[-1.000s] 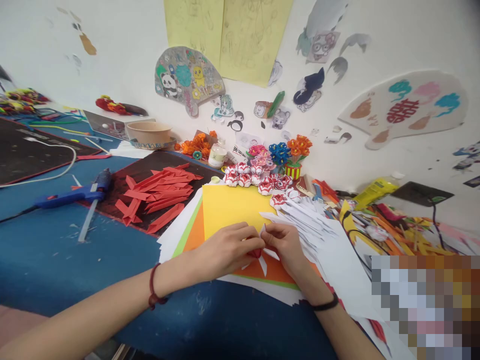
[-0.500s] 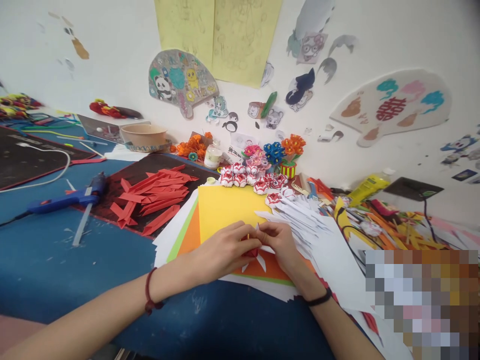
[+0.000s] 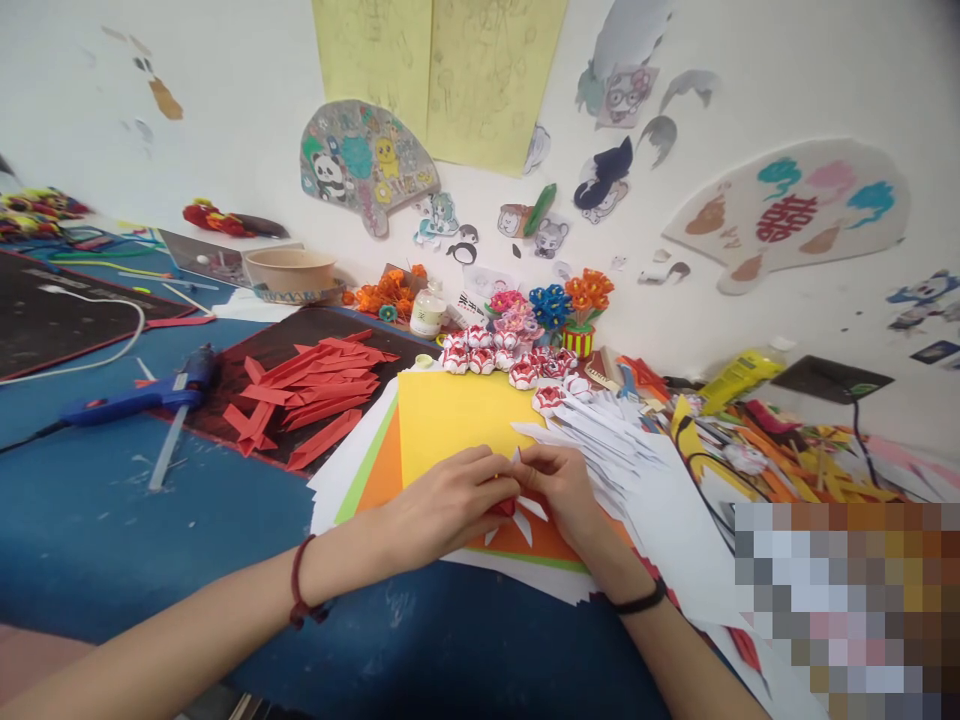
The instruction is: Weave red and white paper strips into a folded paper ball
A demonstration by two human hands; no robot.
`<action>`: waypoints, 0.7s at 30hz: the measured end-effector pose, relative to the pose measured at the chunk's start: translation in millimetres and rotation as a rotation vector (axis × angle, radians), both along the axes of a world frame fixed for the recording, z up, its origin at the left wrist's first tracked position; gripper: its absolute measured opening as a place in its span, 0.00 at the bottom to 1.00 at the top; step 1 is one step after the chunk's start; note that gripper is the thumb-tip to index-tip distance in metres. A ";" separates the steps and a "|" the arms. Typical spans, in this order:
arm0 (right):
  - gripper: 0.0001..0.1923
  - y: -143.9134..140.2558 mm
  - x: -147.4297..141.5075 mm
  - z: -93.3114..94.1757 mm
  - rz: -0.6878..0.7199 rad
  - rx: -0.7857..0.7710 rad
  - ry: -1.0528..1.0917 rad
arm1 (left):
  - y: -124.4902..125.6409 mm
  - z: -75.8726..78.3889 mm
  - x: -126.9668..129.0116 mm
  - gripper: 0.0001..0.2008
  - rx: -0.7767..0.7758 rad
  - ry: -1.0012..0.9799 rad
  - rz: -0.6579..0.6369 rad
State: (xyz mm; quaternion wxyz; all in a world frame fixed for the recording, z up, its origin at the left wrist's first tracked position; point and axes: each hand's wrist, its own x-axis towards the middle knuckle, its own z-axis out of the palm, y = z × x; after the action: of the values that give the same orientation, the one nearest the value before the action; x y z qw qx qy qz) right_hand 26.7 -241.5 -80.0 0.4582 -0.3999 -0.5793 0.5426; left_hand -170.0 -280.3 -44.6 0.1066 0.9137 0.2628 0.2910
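The fingertips of both hands meet over a small red-and-white folded paper piece (image 3: pixel 516 503), which sits at the centre of the lower half of the view, on top of a stack of coloured sheets. The left hand (image 3: pixel 450 505) curls its fingers together and pinches the red part of the piece from 9 o'clock; the right hand (image 3: pixel 559 487) closes thumb and forefinger on it from 3 o'clock. White pointed tips of the piece stick out below the fingers, toward 6 o'clock.

Under the hands lies an orange sheet (image 3: pixel 547 540), with a yellow sheet (image 3: pixel 457 415) on it toward 12 o'clock and white paper (image 3: pixel 345 480) edging the stack at 9 o'clock. At 2 o'clock from the hands, just beside the right hand, a heap of white paper strips (image 3: pixel 607 430) fans out. At 12 o'clock, beyond the yellow sheet, a row of finished red-and-white paper flowers (image 3: pixel 499 360) stands near the wall. At 10 o'clock a pile of red paper strips (image 3: pixel 315 385) rests on a dark mat (image 3: pixel 296 330), and further toward 9 o'clock a blue glue gun (image 3: pixel 142 395) lies on the blue tabletop (image 3: pixel 150 540). A red cord bracelet (image 3: pixel 298 585) circles the left wrist and a black band (image 3: pixel 637 603) the right wrist.
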 end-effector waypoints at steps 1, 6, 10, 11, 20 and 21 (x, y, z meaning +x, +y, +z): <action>0.11 -0.3 -0.1 0.1 0.002 -0.006 0.003 | -0.6 0.7 0.3 0.08 -0.004 -0.002 0.004; 0.11 -1.6 -1.1 2.1 0.007 -0.025 0.016 | -1.9 2.1 1.9 0.08 -0.011 -0.010 0.006; 0.12 -1.6 -1.5 6.3 -0.005 -0.003 0.006 | -0.2 1.6 0.8 0.08 -0.025 -0.025 -0.003; 0.12 -1.6 -1.2 7.6 -0.008 0.011 0.006 | 0.4 2.1 -0.3 0.07 -0.038 -0.033 0.002; 0.05 0.9 8.2 9.8 -0.123 0.159 0.100 | 7.7 1.4 -13.4 0.28 0.096 -0.170 0.297; 0.05 1.0 8.6 9.3 -0.131 0.172 0.102 | 8.2 0.5 -13.4 0.29 0.092 -0.179 0.321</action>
State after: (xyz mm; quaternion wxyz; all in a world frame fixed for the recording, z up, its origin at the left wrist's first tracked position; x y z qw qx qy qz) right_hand 35.3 -240.6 -70.7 0.5542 -0.3680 -0.5723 0.4795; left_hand -183.4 -272.1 -44.1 0.0399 0.8343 0.3812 0.3962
